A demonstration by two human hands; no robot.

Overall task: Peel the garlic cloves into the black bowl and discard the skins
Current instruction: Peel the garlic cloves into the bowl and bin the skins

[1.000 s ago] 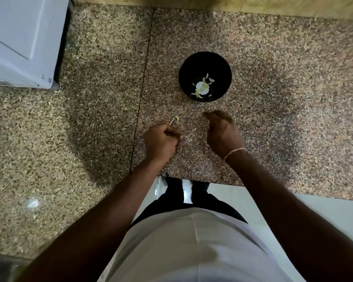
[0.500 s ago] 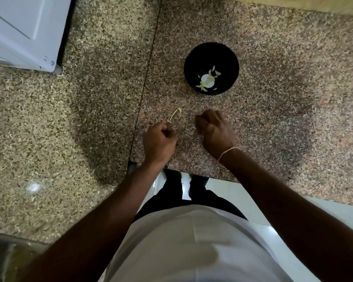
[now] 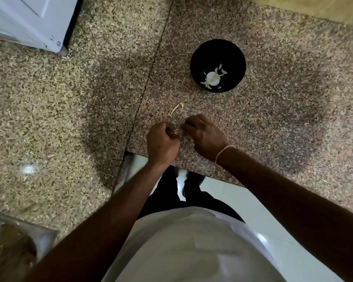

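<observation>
Standing at a speckled granite counter [image 3: 273,129], a person curls the left hand [image 3: 162,142] into a fist and the right hand [image 3: 205,135] fingers-down beside it; whether either holds anything cannot be told. Peeled garlic cloves [image 3: 213,77] sit in the black bowl [image 3: 202,58] beyond; a stem scrap [image 3: 176,108] lies between.

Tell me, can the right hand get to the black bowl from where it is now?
Probably yes. The right hand sits on the granite counter nearer the person than the black bowl, and only bare counter lies between them. Its fingers are curled; whether they hold something, I cannot tell.
</observation>
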